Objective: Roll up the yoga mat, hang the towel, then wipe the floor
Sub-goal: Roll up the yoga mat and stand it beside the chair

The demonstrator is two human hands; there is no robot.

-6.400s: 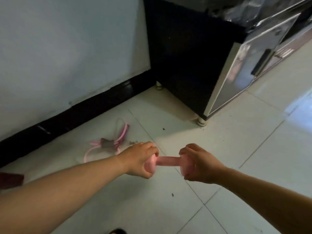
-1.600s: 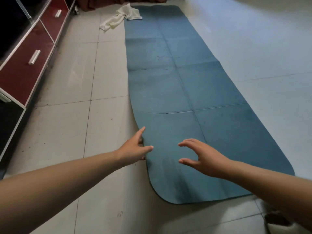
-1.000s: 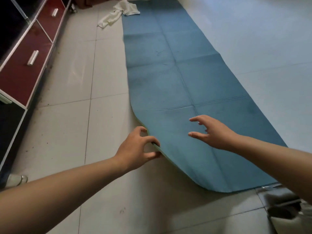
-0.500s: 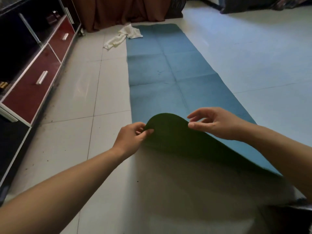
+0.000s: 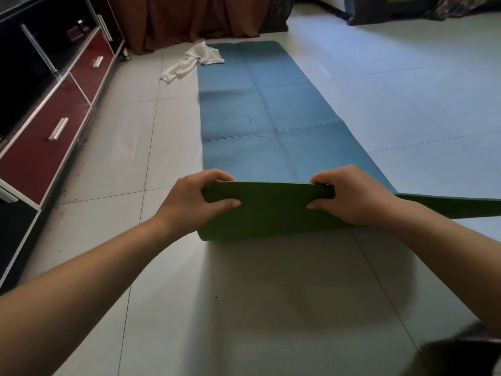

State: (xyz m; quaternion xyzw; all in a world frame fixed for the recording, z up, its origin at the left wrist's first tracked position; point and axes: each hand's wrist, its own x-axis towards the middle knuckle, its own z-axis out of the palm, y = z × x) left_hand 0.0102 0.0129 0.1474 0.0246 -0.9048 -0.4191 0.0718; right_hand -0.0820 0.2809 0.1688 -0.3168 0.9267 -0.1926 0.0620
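Note:
A long yoga mat (image 5: 260, 112), blue on top and green underneath, lies lengthwise on the tiled floor. Its near end is lifted and folded over, showing the green underside. My left hand (image 5: 192, 202) grips the left part of that folded end, fingers over the top edge and thumb on the green face. My right hand (image 5: 352, 196) grips the right part the same way. A crumpled white towel (image 5: 193, 61) lies on the floor at the mat's far left corner.
A low cabinet with dark red drawers (image 5: 54, 123) runs along the left. A brown curtain (image 5: 189, 17) hangs at the back. Dark furniture (image 5: 379, 9) stands at the far right. Pale floor tiles (image 5: 244, 294) lie in front of me.
Half a second ago only my left hand pinched the lifted corner. Now both hands grip the near end, which is folded further over the mat.

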